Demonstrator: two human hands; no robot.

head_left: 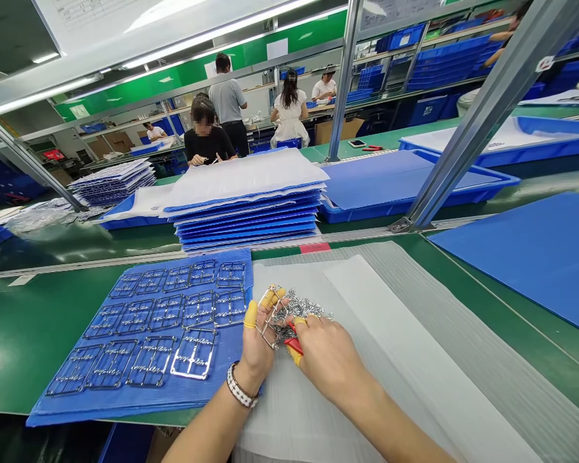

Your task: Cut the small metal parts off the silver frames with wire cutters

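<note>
My left hand [259, 337], with yellow finger covers on some fingertips, grips a small silver metal frame [270, 321] tilted up over the white sheet. Closed around red-handled pliers [295, 341], my right hand [325, 350] meets the frame from the right; the tool's jaws are too small to make out. Just behind both hands lies a pile of small silver metal parts [303, 305]. To the left, several similar metal frames [193, 354] with script-like wirework lie in rows on a blue sheet [125, 400].
A tall stack of blue and white sheets [246, 218] stands beyond the bench rail. Blue trays [367, 209] sit right of it, and a slanted metal post [463, 148] rises at the right. Across the benches, a person in black [207, 138] works with both hands.
</note>
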